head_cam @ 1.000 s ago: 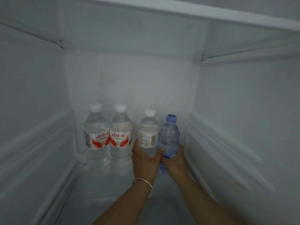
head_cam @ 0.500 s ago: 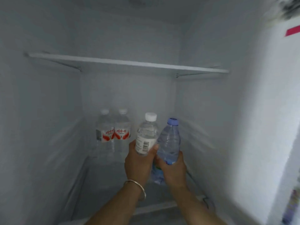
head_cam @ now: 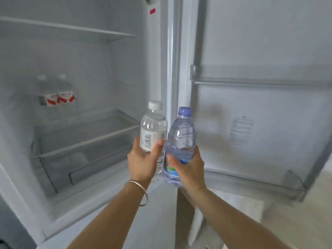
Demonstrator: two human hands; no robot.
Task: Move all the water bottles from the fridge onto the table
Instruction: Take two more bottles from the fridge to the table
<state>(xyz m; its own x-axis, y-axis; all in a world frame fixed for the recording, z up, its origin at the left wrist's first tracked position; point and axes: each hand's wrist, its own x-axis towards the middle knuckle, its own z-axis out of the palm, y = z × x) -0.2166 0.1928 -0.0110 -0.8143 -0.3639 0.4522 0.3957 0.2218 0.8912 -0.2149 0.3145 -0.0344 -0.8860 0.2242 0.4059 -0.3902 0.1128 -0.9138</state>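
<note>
**Two bottles in hand, two on the shelf**

Two water bottles are out of the fridge cavity, one per hand. The left hand (head_cam: 143, 162) wraps around the lower body of the white-capped bottle (head_cam: 153, 126), thumb across its front near the barcode label. The right hand (head_cam: 188, 168) closes around the lower half of the blue-capped bottle (head_cam: 181, 139), fingers over its coloured label. Both bottles stand nearly upright and lean toward each other, their shoulders touching or very nearly so, just in front of the fridge's right edge.

Two red-labelled bottles (head_cam: 56, 97) stand side by side at the back of the fridge shelf (head_cam: 86, 141), so the task is about half done at best. The table is not in view.

The risks from here, as I judge them:

- Both grips sit low, so the tops could tip if the hands swing fast in turning away.
- Chilled plastic may be damp, and a thin-walled bottle can squeeze and slip through the fingers.
- The open fridge door (head_cam: 260, 114) stands close on the right; a wide turn could knock the blue-capped bottle against it.
- With both hands full, neither can steady the other, so a bump between the bottles could loosen one hold.
- The blurred pair at the back is easy to forget.
</note>
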